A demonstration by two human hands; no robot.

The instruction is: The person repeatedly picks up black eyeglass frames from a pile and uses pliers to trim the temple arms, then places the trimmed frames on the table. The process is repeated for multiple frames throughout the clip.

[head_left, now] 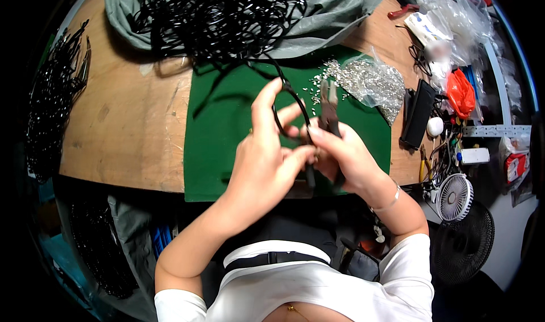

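In the head view, the looped black cord (310, 175) is between the two hands above the green mat (218, 134), its long axis slanting from upper left to lower right and its thicker lower end pointing toward the person. The pliers (329, 109) stand just right of it, jaws aimed away from the body and handles running back into the palm. On the left hand (260, 154), the index finger reaches up to the cord, spread wide from the thumb, which pinches the cord lower down. The right hand (347, 154) has its fingers curled around the pliers' handles, the thumb against the cord. The cord is glossy and narrow, like the tangled black heap (213, 18) on creased grey sheeting (335, 21). Small silvery metal pieces spill from a clear plastic bag (377, 83) on the wooden counter (122, 117).
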